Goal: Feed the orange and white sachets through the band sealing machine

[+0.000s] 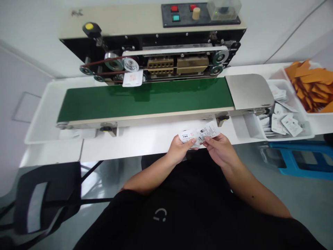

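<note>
In front of my body, just off the table's front edge, my left hand (179, 148) is closed on a white printed packet (187, 134), thumb on top. Beside it, my right hand (220, 147) pinches another white printed packet (210, 130), tilted up to the right. The two packets overlap where the hands meet. Beyond them stands a band sealing machine (153, 31) with a green conveyor belt (166, 99). One more white packet (133, 78) hangs from the machine's left rollers over the belt.
Right of the belt, a white bin (310, 126) holds many white packets, and another bin (283, 71) holds orange pieces. A white tray (39, 118) lies at the left end. A blue stool (288, 156) stands at right, a black chair (62, 187) at left.
</note>
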A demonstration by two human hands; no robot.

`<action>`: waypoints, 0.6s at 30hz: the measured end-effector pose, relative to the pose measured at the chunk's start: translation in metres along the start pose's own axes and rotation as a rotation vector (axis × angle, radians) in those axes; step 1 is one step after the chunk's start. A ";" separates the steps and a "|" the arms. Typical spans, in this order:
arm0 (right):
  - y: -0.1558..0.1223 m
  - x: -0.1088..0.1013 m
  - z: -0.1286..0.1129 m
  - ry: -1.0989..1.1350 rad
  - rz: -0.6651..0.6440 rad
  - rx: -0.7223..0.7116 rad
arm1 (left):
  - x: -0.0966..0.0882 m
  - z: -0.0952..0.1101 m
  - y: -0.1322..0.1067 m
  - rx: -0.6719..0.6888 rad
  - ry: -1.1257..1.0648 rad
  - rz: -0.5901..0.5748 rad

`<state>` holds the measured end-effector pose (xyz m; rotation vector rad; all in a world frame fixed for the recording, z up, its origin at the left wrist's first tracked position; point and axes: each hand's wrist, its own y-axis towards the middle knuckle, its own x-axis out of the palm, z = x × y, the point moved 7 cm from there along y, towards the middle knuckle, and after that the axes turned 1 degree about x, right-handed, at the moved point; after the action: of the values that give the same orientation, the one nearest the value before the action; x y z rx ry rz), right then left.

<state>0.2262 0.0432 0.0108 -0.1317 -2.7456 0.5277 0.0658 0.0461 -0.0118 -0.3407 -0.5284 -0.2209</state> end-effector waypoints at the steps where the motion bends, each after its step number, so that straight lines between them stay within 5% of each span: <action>1: 0.000 0.001 0.002 -0.003 -0.006 -0.005 | 0.000 0.000 0.000 -0.003 0.001 -0.008; 8: 0.006 -0.014 -0.020 0.029 0.104 -0.099 | -0.004 0.000 -0.001 -0.027 0.003 0.009; 18: 0.001 -0.018 -0.071 -0.235 0.130 -0.277 | -0.009 -0.001 0.001 -0.034 0.020 0.045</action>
<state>0.2679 0.0657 0.0664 -0.3370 -3.0437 0.2023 0.0592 0.0476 -0.0173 -0.3831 -0.4975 -0.1897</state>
